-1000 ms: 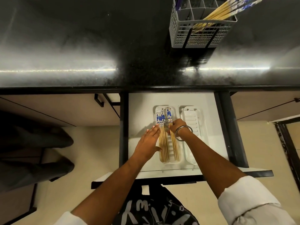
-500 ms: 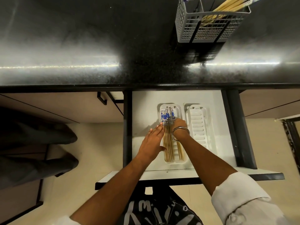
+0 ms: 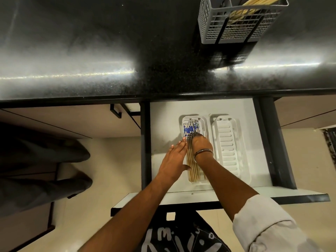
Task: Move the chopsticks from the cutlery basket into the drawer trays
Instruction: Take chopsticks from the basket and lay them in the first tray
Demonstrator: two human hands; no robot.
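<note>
Several wooden chopsticks (image 3: pixel 190 129) with blue patterned ends lie bunched lengthwise in the left white tray (image 3: pixel 204 123) of the open drawer (image 3: pixel 163 128). My left hand (image 3: pixel 174 160) lies flat along their left side, fingers straight and together. My right hand (image 3: pixel 201 144), with a metal bangle at the wrist, curls its fingers over the bundle from the right. The slotted right tray (image 3: pixel 227 148) holds nothing. More chopsticks (image 3: pixel 254 2) stand in the grey cutlery basket (image 3: pixel 234 28) on the counter, far right.
The glossy black countertop (image 3: pixel 109 51) overhangs the drawer's back. Dark drawer rails run down both sides, and the white drawer front (image 3: pixel 272 193) is nearest me. A cabinet handle (image 3: pixel 116 111) is at the left. Dark shapes (image 3: pixel 36 160) lie on the floor, left.
Both hands have closed in on the chopsticks, which now lie in one tight bundle instead of two spread groups. The view has shifted, so the basket sits further right.
</note>
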